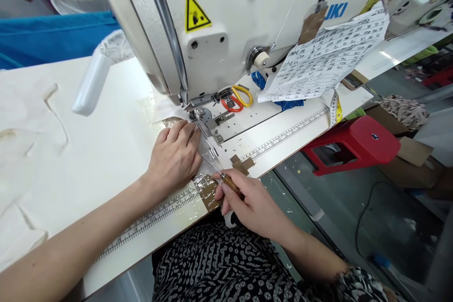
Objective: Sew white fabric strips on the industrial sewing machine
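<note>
Wooden-handled awl-like tool with a thin metal shaft point(232, 186) sits in the right hand point(252, 200), whose thumb and fingers are closed around its handle just beyond the near edge of the white worktable point(116, 137). The right forearm comes in from the near right, and the wrist is turned so that the shaft points to the far left. The left forearm stretches in from the near left; the left hand point(175, 153) lies palm down with its fingers bent together, their tips near the metal presser foot point(193, 114) of the large off-white sewing machine point(219, 56). Whether anything is pinched beneath those fingers cannot be told. The tool lies between the two hands, its handle right of the left hand and its slim end just beside the left thumb. Scissors with red and yellow loop handles point(250, 90) lie farther off, to the right of the presser foot.
</note>
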Demonstrator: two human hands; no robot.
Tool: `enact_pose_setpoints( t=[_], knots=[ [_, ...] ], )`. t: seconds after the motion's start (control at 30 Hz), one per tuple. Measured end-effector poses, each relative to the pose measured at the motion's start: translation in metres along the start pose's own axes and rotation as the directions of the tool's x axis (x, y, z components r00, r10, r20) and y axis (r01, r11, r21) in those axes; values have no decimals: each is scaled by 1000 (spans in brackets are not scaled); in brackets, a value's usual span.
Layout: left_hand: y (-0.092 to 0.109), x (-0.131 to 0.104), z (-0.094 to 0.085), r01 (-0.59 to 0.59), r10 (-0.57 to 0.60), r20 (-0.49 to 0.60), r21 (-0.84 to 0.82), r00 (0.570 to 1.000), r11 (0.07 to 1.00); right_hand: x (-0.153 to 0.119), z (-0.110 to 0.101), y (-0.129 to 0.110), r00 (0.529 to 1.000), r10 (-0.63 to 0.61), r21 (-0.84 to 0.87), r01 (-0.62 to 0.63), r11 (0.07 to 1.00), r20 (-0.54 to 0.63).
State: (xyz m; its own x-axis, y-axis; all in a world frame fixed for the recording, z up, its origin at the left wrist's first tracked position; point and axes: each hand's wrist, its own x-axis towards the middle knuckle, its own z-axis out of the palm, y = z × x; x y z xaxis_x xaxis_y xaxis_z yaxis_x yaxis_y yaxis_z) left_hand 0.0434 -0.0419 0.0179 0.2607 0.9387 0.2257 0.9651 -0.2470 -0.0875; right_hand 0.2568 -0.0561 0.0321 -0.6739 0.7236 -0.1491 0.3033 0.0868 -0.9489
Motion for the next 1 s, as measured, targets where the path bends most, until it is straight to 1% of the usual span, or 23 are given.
enact_pose_setpoints(
  t=[0.2,0.27,0.33,0.4,0.5,0.57,0.63,0.7,0.73,0.77,0.8,0.83,0.9,0.93,1.0],
  knots=[
    [-6,2,6,-1,2,-39,36,999,999,6,1,0,999,-34,-11,34,999,-9],
    [-9,3,8,3,-1,-57,41,998,999,4,0,-2,997,-79,14,79,997,4],
    [-11,4,9,3,-1,-59,37,998,999,-1,0,-6,987,-163,44,162,986,18],
    [-15,7,9,-5,6,-45,35,999,999,-5,0,-13,958,-287,29,286,958,13],
    [-22,15,8,-26,27,-26,56,999,998,-7,2,-28,884,-467,-25,467,884,11],
    [-26,21,8,-44,47,-29,82,998,996,-5,5,-36,846,-534,-5,534,846,17],
    [-30,24,10,-43,49,-65,90,997,995,-3,6,-40,828,-559,37,558,829,42],
    [-34,25,14,-26,32,-132,53,991,998,-4,5,-39,835,-536,38,536,843,120],
    [-36,24,16,-21,24,-166,16,986,1000,-4,4,-37,848,-503,5,510,860,166],
    [-39,22,19,-24,17,-196,-30,980,999,-5,2,-34,869,-452,-55,470,881,200],
    [-42,21,21,-29,11,-220,-82,976,996,-5,1,-30,898,-389,-134,419,898,205],
    [-45,20,24,-35,1,-242,-134,970,990,-5,-1,-25,931,-319,-224,354,908,176],
    [-51,19,28,-45,-23,-276,-241,961,970,-1,-3,-14,979,-196,-377,201,904,53],
    [-53,19,29,-52,-35,-287,-292,957,955,3,-4,-9,988,-152,-433,129,892,-19],
    [-57,19,30,-76,-45,-294,-386,955,920,13,-4,1,982,-118,-517,25,856,-149]
  ],
)
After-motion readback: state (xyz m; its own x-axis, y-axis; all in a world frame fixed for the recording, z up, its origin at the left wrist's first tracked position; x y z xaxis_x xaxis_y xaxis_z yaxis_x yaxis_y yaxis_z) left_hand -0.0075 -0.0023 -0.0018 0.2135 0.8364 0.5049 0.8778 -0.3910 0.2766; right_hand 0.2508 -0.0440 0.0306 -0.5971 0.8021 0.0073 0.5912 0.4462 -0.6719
